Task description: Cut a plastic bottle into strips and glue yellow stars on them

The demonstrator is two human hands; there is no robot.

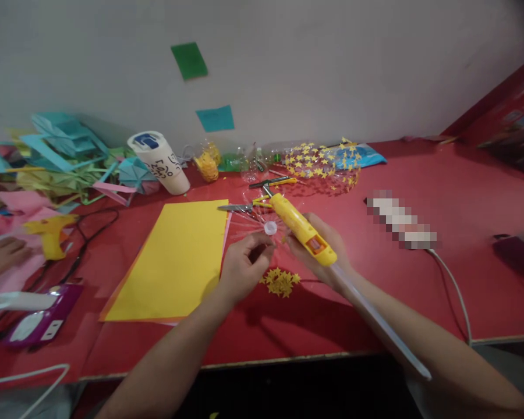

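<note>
The person's right hand point(317, 247) is wrapped around the glue gun point(299, 224), its nozzle pointing away toward the wall and a long glue stick point(384, 323) jutting from its back, over the right forearm. The left hand point(247, 262) is curled, thumb and forefinger close together at the edge of the clear plastic point(270, 227), which spreads between the two hands around a whitish ring; the plastic is so see-through that one cannot tell whether the fingers pinch it. Just nearer the person, gold stars point(280, 283) lie in a pile on the red table point(402, 291). Beside the left hand lies yellow paper point(170, 262), with scissors point(238, 207) across its far corner. Far left, another person's hand point(4, 256) is near a second yellow gun point(52, 235).
</note>
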